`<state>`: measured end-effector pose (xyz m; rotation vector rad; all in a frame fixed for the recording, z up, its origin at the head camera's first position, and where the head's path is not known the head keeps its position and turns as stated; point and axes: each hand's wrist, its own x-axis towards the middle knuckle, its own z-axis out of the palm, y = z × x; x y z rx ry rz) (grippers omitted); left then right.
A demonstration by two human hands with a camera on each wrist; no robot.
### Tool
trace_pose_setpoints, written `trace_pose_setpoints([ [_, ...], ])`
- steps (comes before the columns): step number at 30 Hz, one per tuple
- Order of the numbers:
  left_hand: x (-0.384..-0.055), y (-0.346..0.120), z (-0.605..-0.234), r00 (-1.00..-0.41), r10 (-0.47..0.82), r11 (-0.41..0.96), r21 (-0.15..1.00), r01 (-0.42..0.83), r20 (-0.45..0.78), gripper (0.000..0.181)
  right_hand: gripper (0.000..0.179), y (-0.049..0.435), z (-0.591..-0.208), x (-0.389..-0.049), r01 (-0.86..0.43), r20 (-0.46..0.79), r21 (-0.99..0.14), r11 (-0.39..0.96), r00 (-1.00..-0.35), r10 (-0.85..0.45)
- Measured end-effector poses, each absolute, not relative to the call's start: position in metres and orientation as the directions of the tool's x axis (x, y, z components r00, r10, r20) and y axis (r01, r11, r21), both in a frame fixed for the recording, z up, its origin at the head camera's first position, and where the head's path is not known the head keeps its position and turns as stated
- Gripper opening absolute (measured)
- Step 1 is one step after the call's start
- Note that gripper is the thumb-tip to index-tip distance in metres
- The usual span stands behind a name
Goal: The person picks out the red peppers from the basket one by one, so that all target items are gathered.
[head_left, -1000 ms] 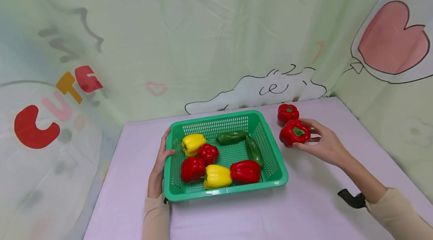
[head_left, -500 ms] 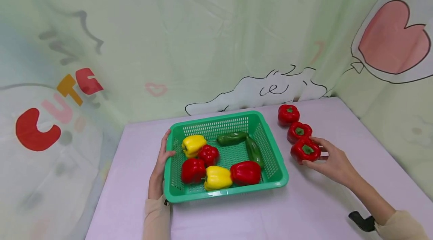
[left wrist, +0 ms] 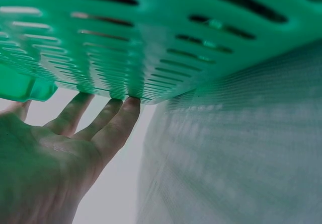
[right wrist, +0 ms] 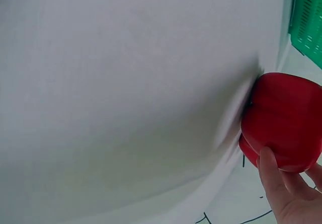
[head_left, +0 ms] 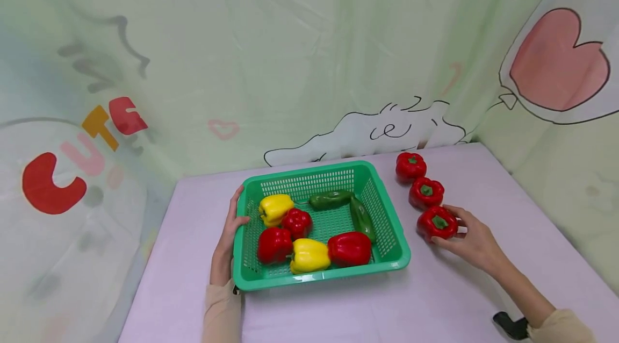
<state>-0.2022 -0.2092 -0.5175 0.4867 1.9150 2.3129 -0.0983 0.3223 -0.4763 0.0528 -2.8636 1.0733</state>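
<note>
In the head view my left hand (head_left: 227,235) grips the left rim of a green plastic basket (head_left: 321,277), thumb over the rim. The left wrist view shows the left fingers (left wrist: 113,128) against the basket's slotted wall. My right hand (head_left: 476,238) pinches a red bell pepper (head_left: 432,226) between thumb and fingers, at the table right of the basket. In the right wrist view this bell pepper (right wrist: 284,123) sits at the table surface, fingers around one side. Two more red bell peppers, a middle one (head_left: 425,195) and a far one (head_left: 411,165), stand in line behind it.
The basket holds two yellow bell peppers (head_left: 309,257), several red bell peppers (head_left: 350,250) and two green peppers (head_left: 331,200). A pale cloth covers the table (head_left: 319,313). Printed curtains (head_left: 300,63) hang at the back and sides. A black strap (head_left: 510,327) is near the right sleeve.
The right hand has moved nearer and slightly right with its red bell pepper, lowering it to the table. The middle bell pepper, hidden behind it at first, now shows. The left hand stays put.
</note>
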Motion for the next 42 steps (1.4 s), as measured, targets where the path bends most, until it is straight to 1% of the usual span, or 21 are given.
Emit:
trace_pose_setpoints([
  [8,-0.201,-0.21,-0.519,-0.941,0.279,-0.182,0.973,0.142,0.19,0.078,0.081,0.32,-0.476,-0.098,-0.078,0.145,-0.646,0.759,-0.989,0.022],
  [21,-0.201,-0.211,-0.516,-0.946,0.269,-0.178,0.975,0.136,0.181,0.078,0.086,0.318,-0.472,-0.1,-0.043,0.099,-0.655,0.755,-0.995,0.03],
  [26,-0.203,-0.209,-0.517,-0.946,0.268,-0.177,0.974,0.14,0.185,0.078,0.087,0.32,-0.464,-0.103,-0.044,0.1,-0.637,0.77,-0.995,0.026],
  [30,-0.204,-0.209,-0.516,-0.944,0.274,-0.176,0.975,0.139,0.184,0.078,0.083,0.317,-0.452,-0.106,-0.066,0.147,-0.591,0.804,-0.989,0.027],
  [35,-0.204,-0.21,-0.516,-0.944,0.272,-0.172,0.975,0.141,0.185,0.078,0.077,0.299,-0.429,-0.111,-0.068,0.182,-0.492,0.868,-0.983,0.026],
  [38,-0.203,-0.21,-0.516,-0.945,0.269,-0.169,0.975,0.142,0.184,0.078,0.071,0.281,-0.417,-0.113,-0.089,0.183,-0.485,0.87,-0.983,0.001],
  [42,-0.202,-0.209,-0.516,-0.948,0.263,-0.169,0.976,0.139,0.181,0.079,0.063,0.257,-0.406,-0.114,-0.178,0.221,-0.49,0.853,-0.972,-0.077],
])
